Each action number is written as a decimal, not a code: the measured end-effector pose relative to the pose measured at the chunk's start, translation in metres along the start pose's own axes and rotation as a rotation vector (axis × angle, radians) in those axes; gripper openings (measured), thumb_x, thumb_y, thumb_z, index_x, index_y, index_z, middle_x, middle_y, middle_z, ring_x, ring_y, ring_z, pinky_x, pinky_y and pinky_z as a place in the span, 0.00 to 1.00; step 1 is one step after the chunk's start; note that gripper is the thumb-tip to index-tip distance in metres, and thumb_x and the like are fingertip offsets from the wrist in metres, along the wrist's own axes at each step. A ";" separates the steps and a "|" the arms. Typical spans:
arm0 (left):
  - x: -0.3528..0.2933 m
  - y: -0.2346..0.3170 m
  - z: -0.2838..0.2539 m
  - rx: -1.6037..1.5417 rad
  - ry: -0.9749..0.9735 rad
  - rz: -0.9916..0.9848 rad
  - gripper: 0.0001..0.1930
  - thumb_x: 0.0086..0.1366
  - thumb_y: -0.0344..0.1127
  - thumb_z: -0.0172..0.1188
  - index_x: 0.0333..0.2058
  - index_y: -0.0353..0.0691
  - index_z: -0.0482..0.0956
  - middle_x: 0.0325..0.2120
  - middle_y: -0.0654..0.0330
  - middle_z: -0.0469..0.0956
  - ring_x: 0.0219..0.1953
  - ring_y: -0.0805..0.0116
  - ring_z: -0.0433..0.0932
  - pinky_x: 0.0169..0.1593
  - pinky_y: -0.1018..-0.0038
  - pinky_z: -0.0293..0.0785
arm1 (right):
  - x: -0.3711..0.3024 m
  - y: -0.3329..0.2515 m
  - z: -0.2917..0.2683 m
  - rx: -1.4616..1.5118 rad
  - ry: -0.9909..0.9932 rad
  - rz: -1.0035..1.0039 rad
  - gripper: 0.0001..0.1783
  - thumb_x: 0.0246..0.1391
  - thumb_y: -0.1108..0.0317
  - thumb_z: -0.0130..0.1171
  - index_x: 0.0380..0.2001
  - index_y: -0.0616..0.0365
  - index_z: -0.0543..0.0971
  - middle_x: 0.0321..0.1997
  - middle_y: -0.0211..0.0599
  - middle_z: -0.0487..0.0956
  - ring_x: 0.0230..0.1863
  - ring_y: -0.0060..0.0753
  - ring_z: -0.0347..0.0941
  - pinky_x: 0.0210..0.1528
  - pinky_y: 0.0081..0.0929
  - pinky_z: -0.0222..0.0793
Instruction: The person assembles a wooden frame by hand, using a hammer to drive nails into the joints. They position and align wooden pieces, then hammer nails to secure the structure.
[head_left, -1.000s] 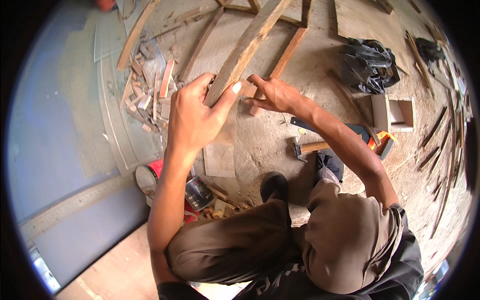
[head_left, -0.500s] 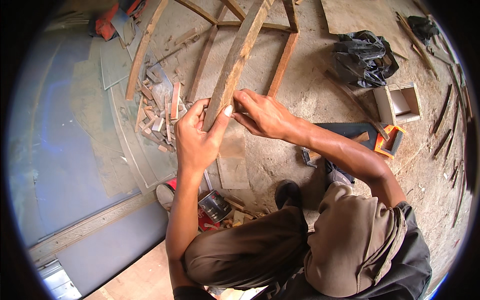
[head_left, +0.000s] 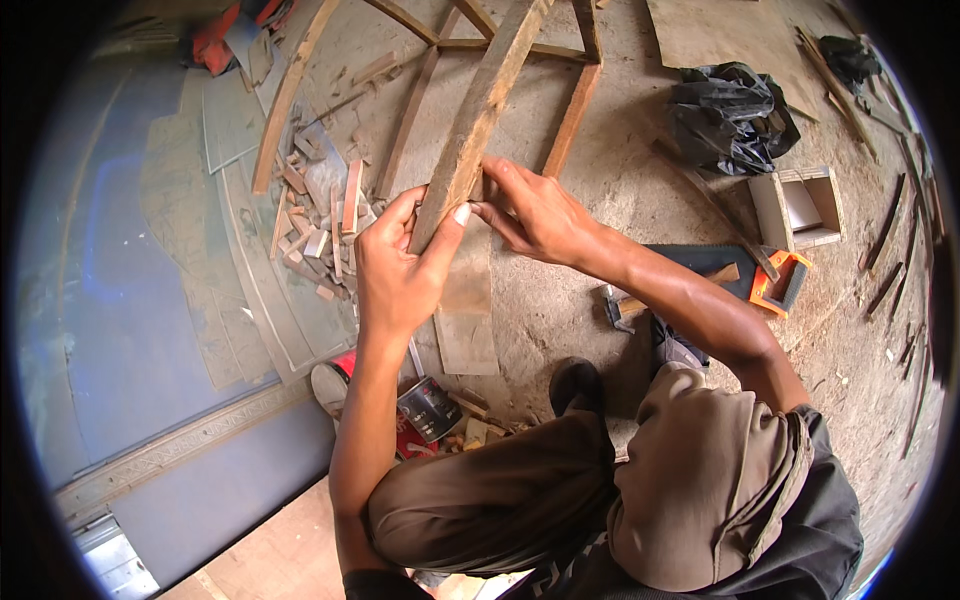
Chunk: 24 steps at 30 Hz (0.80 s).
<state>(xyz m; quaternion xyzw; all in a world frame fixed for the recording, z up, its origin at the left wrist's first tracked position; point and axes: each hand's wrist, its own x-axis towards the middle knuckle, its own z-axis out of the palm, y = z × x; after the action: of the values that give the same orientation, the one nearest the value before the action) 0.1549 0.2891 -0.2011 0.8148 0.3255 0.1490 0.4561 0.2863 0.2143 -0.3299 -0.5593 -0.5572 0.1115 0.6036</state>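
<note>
The end of a wooden leg, part of a stool-like wooden frame, is raised toward me. My left hand is closed around that end, its thumb along the right side and its fingers behind. Right beside the left thumb, my right hand touches the leg's right edge with bent fingers. Its thumb and fingers pinch together there. Whatever lies between them, if anything, is too small or hidden. A narrow board lies on the floor beneath my hands.
To the right are a handsaw with an orange handle, a hammer, an open box and a black plastic bag. Wood offcuts lie at the left, by a blue sheet. A dark can stands near my knee.
My right hand has shifted slightly, its fingers rising a little along the leg's edge. The left hand keeps its grip, and the view has moved slightly.
</note>
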 end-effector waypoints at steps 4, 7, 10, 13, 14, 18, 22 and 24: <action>0.001 -0.005 -0.002 -0.022 -0.006 0.015 0.13 0.64 0.32 0.62 0.43 0.28 0.78 0.23 0.69 0.76 0.23 0.87 0.67 0.25 0.84 0.61 | 0.002 0.000 -0.001 -0.004 0.012 0.011 0.29 0.57 0.66 0.60 0.59 0.60 0.62 0.39 0.53 0.77 0.31 0.58 0.78 0.30 0.46 0.75; 0.000 -0.007 -0.003 0.000 -0.012 0.029 0.14 0.64 0.33 0.63 0.44 0.28 0.77 0.24 0.68 0.77 0.24 0.87 0.68 0.26 0.84 0.63 | 0.003 0.001 -0.005 0.021 -0.080 0.079 0.32 0.55 0.63 0.62 0.59 0.60 0.62 0.43 0.54 0.77 0.37 0.59 0.78 0.36 0.48 0.75; 0.001 -0.007 -0.003 0.011 -0.004 0.028 0.14 0.64 0.33 0.63 0.44 0.29 0.78 0.25 0.67 0.78 0.25 0.87 0.69 0.27 0.84 0.65 | 0.003 0.018 -0.013 0.021 -0.141 0.021 0.40 0.52 0.59 0.67 0.62 0.58 0.58 0.51 0.55 0.73 0.48 0.59 0.75 0.47 0.49 0.74; 0.000 -0.001 -0.003 0.005 -0.002 0.013 0.13 0.64 0.33 0.63 0.43 0.29 0.78 0.26 0.66 0.79 0.26 0.86 0.71 0.28 0.84 0.67 | -0.013 0.050 -0.017 -0.061 -0.282 0.060 0.48 0.48 0.56 0.70 0.65 0.55 0.53 0.59 0.55 0.67 0.57 0.57 0.69 0.56 0.49 0.70; 0.000 -0.002 -0.003 0.009 0.006 0.024 0.13 0.64 0.32 0.63 0.43 0.29 0.78 0.26 0.66 0.79 0.26 0.86 0.71 0.29 0.84 0.67 | -0.018 0.057 -0.021 -0.101 -0.351 0.107 0.51 0.46 0.55 0.71 0.66 0.54 0.51 0.62 0.55 0.65 0.60 0.57 0.67 0.59 0.48 0.68; 0.002 -0.005 -0.001 0.015 0.010 0.047 0.13 0.64 0.33 0.63 0.43 0.29 0.78 0.27 0.64 0.80 0.27 0.85 0.73 0.29 0.83 0.68 | -0.053 0.094 -0.023 -0.213 -0.503 0.279 0.50 0.46 0.54 0.71 0.66 0.53 0.52 0.61 0.56 0.65 0.58 0.58 0.68 0.59 0.47 0.68; 0.002 -0.006 -0.004 0.044 -0.016 0.021 0.14 0.64 0.33 0.63 0.43 0.29 0.78 0.28 0.65 0.80 0.27 0.85 0.72 0.29 0.83 0.68 | -0.071 0.113 -0.001 -0.277 -0.390 0.237 0.43 0.49 0.50 0.67 0.62 0.55 0.59 0.56 0.57 0.69 0.54 0.58 0.71 0.57 0.47 0.69; 0.002 -0.004 -0.005 0.055 -0.021 0.004 0.14 0.64 0.35 0.63 0.42 0.29 0.78 0.27 0.64 0.80 0.26 0.84 0.72 0.29 0.82 0.68 | -0.072 0.108 0.015 -0.298 -0.350 0.217 0.40 0.51 0.48 0.65 0.60 0.57 0.62 0.53 0.56 0.71 0.53 0.58 0.72 0.55 0.46 0.70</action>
<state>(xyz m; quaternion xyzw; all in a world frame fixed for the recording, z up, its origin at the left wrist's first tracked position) 0.1521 0.2950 -0.2025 0.8291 0.3230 0.1324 0.4367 0.3020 0.2057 -0.4592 -0.6709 -0.6000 0.1873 0.3934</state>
